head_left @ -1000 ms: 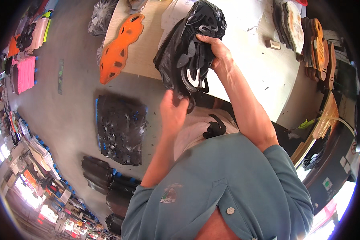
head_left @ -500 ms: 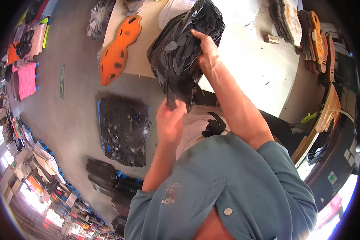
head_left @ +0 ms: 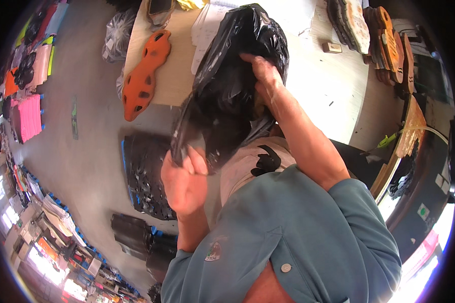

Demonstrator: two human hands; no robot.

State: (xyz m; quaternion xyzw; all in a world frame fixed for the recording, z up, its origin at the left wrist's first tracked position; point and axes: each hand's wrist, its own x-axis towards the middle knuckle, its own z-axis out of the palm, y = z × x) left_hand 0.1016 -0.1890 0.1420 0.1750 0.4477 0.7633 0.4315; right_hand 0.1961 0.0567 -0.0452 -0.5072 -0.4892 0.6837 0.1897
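A black plastic bag (head_left: pixel 222 86) hangs between my hands over the table's near edge, its film glossy and creased. My left hand (head_left: pixel 184 184) is closed on the bag's near edge, fingertips pinching the plastic. At the bag's right side, my right hand (head_left: pixel 267 76) grips it, thumb on top and the other fingers mostly hidden by the plastic. Dark contents inside the bag are blurred now; half a second earlier they look like flat, curved black pieces.
An orange board with cut-outs (head_left: pixel 146 76) lies on the table (head_left: pixel 328 91) at left. Stacked shaped templates (head_left: pixel 387 45) and a small block (head_left: pixel 332 47) are at right. Black perforated sheets (head_left: pixel 146 177) and a clear bag (head_left: pixel 119 35) are on the floor side.
My left hand has moved left and nearer to me, stretching the bag's edge out. The bag's near part has widened and its contents show less. My right hand keeps its hold.
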